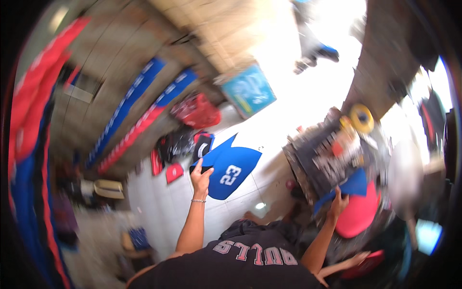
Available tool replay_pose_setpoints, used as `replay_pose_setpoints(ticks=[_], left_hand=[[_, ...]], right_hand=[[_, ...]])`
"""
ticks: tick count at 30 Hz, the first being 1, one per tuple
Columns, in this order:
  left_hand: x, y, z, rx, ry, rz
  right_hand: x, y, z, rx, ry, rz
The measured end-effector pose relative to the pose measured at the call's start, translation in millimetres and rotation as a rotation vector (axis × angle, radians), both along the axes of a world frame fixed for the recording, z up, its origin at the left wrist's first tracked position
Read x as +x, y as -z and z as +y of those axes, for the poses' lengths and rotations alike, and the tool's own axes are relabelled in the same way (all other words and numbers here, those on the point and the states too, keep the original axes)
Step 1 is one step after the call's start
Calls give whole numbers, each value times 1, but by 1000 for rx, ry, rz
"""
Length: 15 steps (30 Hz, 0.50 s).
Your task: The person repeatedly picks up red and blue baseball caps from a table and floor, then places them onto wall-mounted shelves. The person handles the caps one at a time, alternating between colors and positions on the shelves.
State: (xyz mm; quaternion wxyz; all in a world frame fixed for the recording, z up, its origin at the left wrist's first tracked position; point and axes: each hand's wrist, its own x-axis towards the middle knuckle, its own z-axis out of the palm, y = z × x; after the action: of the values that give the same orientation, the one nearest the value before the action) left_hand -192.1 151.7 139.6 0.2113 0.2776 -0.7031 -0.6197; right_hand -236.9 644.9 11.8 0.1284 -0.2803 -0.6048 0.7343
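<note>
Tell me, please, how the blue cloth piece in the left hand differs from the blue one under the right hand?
The left hand holds up a large blue panel with white numerals, spread open. The right hand grips a smaller blue piece, plain and crumpled, lying on the cluttered stand. Both are the same bright blue.

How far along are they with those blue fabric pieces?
Done: red and dark cut pieces already lie on the white floor. In hand: the left hand holds up a blue numbered panel, and the right hand grips another blue piece beside a cluttered crate. Left: hard to tell; the picture is blurred.
</note>
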Motion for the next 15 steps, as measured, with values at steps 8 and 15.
replay_pose_setpoints(ticks=[8, 15], left_hand=[[151, 45, -142, 20, -457, 110], [310, 103, -239, -138, -898, 152]], right_hand=[[-77, -66, -275, 278, -1002, 320], [-4, -111, -536, 770, -1344, 594]])
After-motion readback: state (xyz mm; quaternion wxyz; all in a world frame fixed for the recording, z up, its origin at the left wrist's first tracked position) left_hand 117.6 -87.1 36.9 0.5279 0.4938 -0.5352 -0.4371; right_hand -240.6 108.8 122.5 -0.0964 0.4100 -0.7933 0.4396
